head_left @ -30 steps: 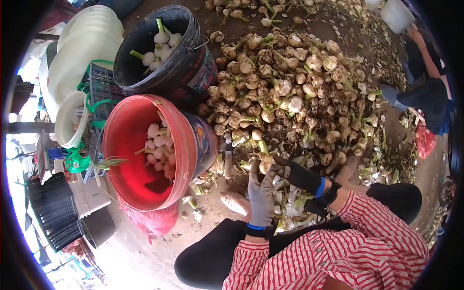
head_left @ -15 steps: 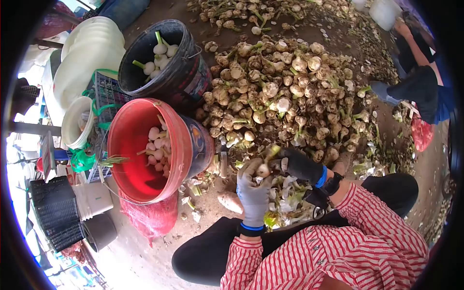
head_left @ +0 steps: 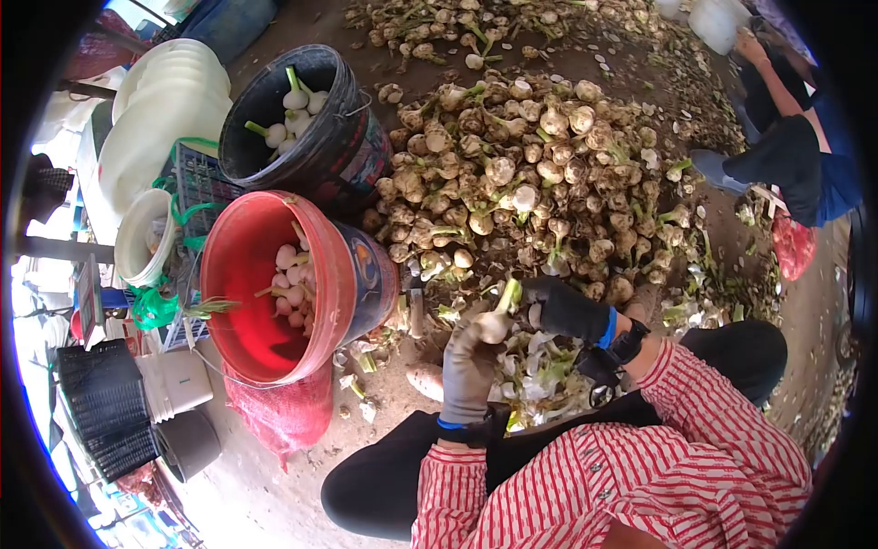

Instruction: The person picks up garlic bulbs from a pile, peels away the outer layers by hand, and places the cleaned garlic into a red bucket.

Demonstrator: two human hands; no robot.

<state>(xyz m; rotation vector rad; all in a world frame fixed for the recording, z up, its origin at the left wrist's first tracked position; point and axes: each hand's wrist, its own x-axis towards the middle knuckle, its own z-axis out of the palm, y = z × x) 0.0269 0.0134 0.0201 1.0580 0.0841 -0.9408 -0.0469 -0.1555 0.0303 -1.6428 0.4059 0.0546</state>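
My left hand, in a grey glove, is closed around a pale garlic bulb whose green stem points up and right. My right hand, in a dark glove, is beside the stem with its fingers bent together; what they hold, if anything, is too small to tell. Beneath both hands lie peeled skins and green scraps. Just beyond them spreads a large heap of brownish bulbs.
Left of the heap, a red bucket and a black bucket hold cleaned white bulbs. Against the red bucket lies a red mesh sack. A person's leg is at the upper right, near more bulbs.
My left hand has turned and shifted slightly left with the bulb, which shows more fully with its stem more upright. My right hand has moved slightly left. The whole view has shifted slightly.
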